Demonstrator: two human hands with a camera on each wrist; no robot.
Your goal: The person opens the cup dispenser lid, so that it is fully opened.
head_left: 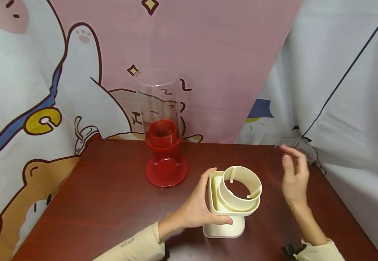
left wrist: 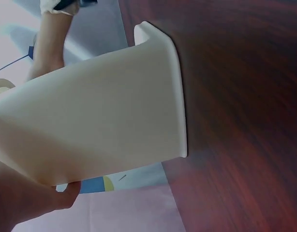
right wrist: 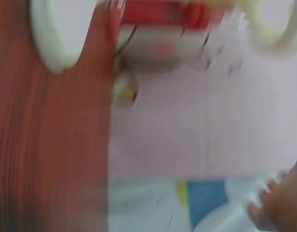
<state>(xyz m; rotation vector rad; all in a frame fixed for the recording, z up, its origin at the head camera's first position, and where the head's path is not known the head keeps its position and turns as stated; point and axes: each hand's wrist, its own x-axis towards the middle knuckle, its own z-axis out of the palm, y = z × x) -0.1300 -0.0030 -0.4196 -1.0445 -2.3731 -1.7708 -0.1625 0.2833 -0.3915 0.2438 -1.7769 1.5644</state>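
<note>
My left hand (head_left: 196,208) grips the side of a cream plastic dispenser base (head_left: 239,198), thumb across its front and fingers round the back. The base stands upright on the table, with a round collar and inner tabs on top. In the left wrist view its smooth side wall (left wrist: 105,111) fills the middle, with fingertips (left wrist: 68,195) against it. My right hand (head_left: 295,177) is raised to the right, apart from the base, with fingers loosely bent and nothing held. In the right wrist view the hand (right wrist: 279,203) is blurred. Beyond it is a clear plastic piece (head_left: 307,150), partly hidden.
A red dispenser base (head_left: 166,174) with a tall clear cylinder (head_left: 157,94) on it stands at the back of the brown table (head_left: 110,203). A cartoon-print cloth (head_left: 208,72) hangs behind, and a white cloth (head_left: 355,127) hangs along the right edge.
</note>
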